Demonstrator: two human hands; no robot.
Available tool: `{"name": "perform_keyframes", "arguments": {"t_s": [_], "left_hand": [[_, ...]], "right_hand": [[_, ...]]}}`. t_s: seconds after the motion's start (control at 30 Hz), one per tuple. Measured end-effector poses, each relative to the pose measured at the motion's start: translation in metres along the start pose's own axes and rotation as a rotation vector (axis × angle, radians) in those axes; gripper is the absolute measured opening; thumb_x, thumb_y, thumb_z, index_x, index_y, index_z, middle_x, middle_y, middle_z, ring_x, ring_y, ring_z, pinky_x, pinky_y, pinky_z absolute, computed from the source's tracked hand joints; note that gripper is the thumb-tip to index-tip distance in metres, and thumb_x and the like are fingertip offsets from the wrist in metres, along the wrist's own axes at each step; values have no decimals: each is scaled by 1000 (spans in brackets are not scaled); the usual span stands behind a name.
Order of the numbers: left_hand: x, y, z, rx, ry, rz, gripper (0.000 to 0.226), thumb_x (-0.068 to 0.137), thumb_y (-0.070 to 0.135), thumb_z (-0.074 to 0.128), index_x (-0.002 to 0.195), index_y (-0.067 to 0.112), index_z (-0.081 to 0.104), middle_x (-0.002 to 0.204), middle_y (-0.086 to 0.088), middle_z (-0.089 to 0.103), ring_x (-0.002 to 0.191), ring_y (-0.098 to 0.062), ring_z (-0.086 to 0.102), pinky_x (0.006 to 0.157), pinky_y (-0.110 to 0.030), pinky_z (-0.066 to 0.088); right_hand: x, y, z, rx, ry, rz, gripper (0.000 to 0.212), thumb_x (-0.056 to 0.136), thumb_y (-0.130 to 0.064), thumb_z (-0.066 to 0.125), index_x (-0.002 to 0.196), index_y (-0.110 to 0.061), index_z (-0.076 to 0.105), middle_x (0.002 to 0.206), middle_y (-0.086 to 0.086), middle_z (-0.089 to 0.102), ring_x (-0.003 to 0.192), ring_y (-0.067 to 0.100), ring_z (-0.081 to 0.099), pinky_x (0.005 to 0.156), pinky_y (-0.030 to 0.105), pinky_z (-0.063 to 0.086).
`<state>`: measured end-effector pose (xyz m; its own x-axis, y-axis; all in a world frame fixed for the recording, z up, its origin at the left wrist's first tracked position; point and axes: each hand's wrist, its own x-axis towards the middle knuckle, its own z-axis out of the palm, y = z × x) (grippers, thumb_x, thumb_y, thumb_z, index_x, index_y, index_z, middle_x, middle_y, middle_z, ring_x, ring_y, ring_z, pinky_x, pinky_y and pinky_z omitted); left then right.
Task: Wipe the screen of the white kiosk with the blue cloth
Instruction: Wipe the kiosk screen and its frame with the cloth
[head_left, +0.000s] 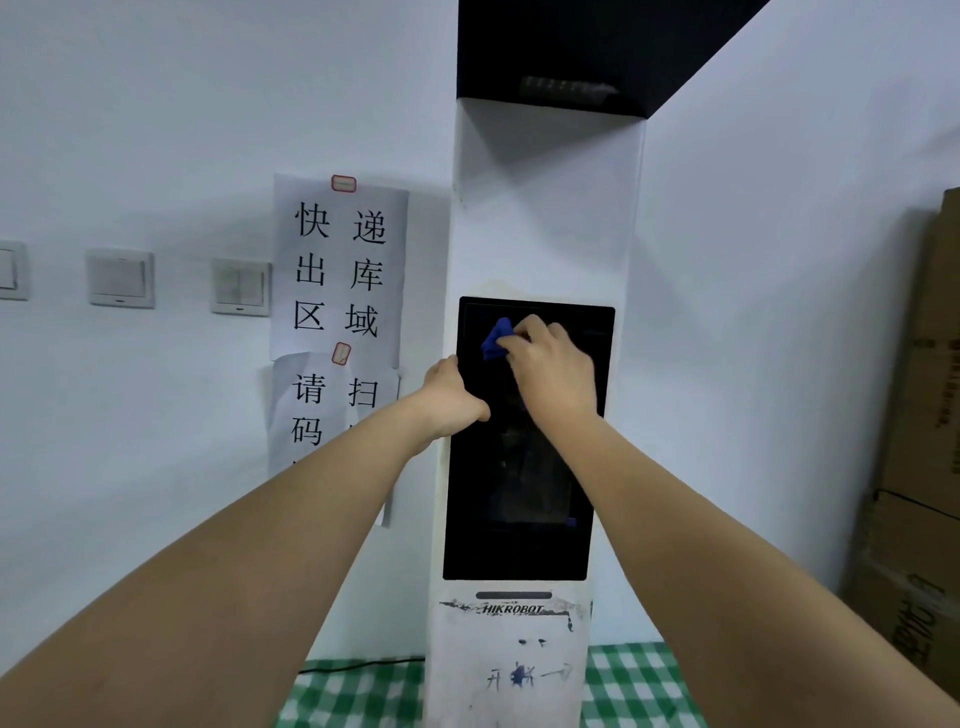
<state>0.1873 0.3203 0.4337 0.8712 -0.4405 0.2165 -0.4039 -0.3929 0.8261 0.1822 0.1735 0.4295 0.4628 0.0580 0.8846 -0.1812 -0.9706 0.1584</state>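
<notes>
A tall white kiosk (545, 208) stands against a pale wall, its dark screen (519, 493) set into the front panel above a slot and the printed word HIKROBOT (513, 609). No open container shows; stacked cardboard boxes (930, 467) stand closed to the right of the kiosk, their contents hidden. The blue cloth (496, 340) is bunched against the upper left part of the screen, just below the screen's top edge. The right hand (553, 371) reaches up from the lower right with the forearm stretched out, its back toward the camera, and its fingers (524, 332) are curled together, pinching the cloth and pressing it onto the glass. The left hand (452, 397) comes in from the lower left with a straight forearm and grips the left edge of the kiosk beside the screen; its thumb lies on the front at the screen's border while the other fingers wrap around the side out of sight, so whether they are spread cannot be told. Left of the kiosk, paper notices (340, 270) with Chinese characters hang on the wall, and farther left sit wall switches (122, 278). At the foot of the kiosk lies a green checked cloth (634, 686).
</notes>
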Motion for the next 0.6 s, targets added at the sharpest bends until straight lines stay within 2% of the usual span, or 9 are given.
{"name": "perform_keyframes", "arguments": {"t_s": [0.03,0.1,0.17,0.23,0.37,0.43,0.47,0.53,0.6], "left_hand": [[0,0,0,5,-2,1,73,81,5,61,145,12,28,143,-11,40,124,-27,47,96,-29,43],[2,-2,-1,14,-14,-9,76,85,5,60,149,13,21,148,-9,34,129,-27,43,96,-27,37],[2,-1,-1,18,-20,-11,77,86,7,59,151,14,18,150,-7,31,132,-26,39,96,-26,34],[3,-1,-2,21,-21,-11,77,85,8,60,150,14,20,148,-8,34,131,-26,41,96,-27,35],[4,0,-2,33,-27,-17,76,81,8,62,147,16,26,142,-9,41,124,-27,46,97,-30,41],[4,0,-1,48,-33,-12,78,82,9,62,149,16,23,146,-9,37,128,-28,44,101,-32,40],[4,0,-1,58,-34,-11,80,83,9,62,150,16,19,149,-8,32,131,-28,41,104,-33,38],[4,1,0,70,-37,-17,82,86,10,60,153,17,13,155,-6,24,137,-29,35,108,-35,34],[4,0,1,65,-38,-19,85,86,11,60,153,18,9,158,-6,18,140,-29,31,111,-36,31]], "right_hand": [[1,7,-1,16,6,69,23,83,-12,63,104,-17,69,105,4,59,89,26,54,48,28,31],[2,17,-4,186,75,388,28,91,-14,52,114,-21,65,114,4,56,99,25,52,60,30,39],[2,18,-7,307,145,636,30,95,-17,47,121,-21,61,117,3,54,100,24,51,66,31,40],[2,8,-7,261,130,575,29,95,-17,48,121,-19,62,115,5,55,98,24,52,65,32,42],[-2,4,-5,114,14,161,23,85,-15,62,107,-16,68,103,6,58,89,26,54,51,30,37],[-3,20,-5,22,-3,61,24,83,-14,64,107,-17,68,102,6,58,88,27,54,50,30,36],[-3,28,-8,49,6,131,25,86,-14,59,110,-19,67,105,6,57,92,27,53,53,31,39],[-3,39,-11,161,46,405,28,92,-15,50,116,-21,64,111,4,55,99,24,52,64,33,45],[-3,34,-11,229,93,580,30,95,-17,47,121,-20,61,115,5,55,99,24,52,67,33,43]]}}
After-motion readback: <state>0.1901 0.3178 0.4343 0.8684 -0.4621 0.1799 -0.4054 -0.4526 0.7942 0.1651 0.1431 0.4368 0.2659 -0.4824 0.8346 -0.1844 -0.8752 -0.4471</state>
